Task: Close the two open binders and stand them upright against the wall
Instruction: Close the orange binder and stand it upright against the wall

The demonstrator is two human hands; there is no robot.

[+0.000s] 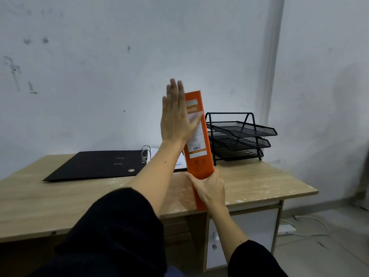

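A scuffed white wall [99,56] rises behind my light wooden tabletop [60,200]. On the tabletop's left half a black lever-arch binder [95,165] lies flat and open, its metal rings [145,153] standing up at its right edge with white pages just beyond them, partly hidden by my left forearm. Near the wall on the right stands a black wire-mesh three-tier paper tray [239,136]. Between the two I hold a closed orange cardboard binder [199,152] upright in the air, spine toward me and leaning slightly left, in front of the tray's left edge. My right hand [207,188] grips its lower end, fingers wrapped around the spine. My left hand [177,118] is spread flat and wide against its upper left side.
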